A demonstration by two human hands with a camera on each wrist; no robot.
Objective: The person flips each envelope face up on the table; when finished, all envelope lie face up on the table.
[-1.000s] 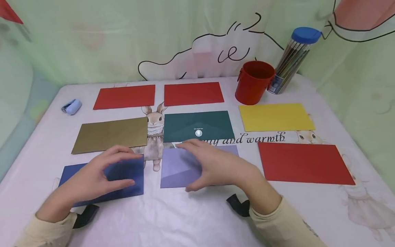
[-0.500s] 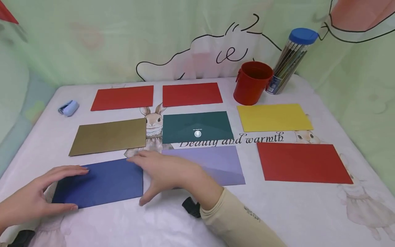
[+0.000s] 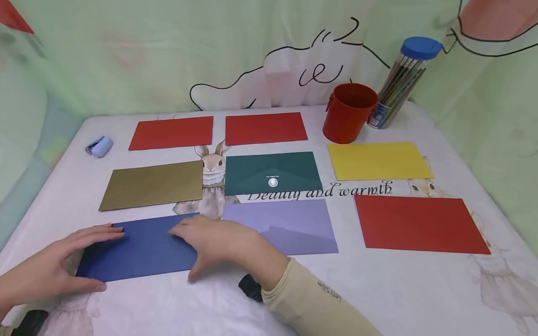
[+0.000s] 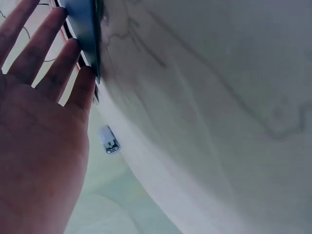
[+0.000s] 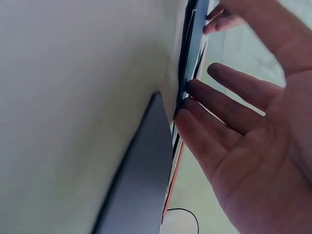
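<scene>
Both ends of the blue card (image 3: pixel 147 249) on the tablecloth (image 3: pixel 168 310) are partly covered: left hand (image 3: pixel 47 267) loosely spread at one, right hand (image 3: pixel 222 241) likewise at the other. Light, even pressure would likely steady it without bending.

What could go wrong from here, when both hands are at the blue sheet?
1. The left hand and the right hand are at opposite ends of the blue sheet; pushing inward might bend it, since it looks thin.
2. In the head view, the right hand covers part of the lavender sheet, so it could nudge that one by accident.
3. The gold sheet lies just beyond the blue one; a slip forward might bump it.
</scene>
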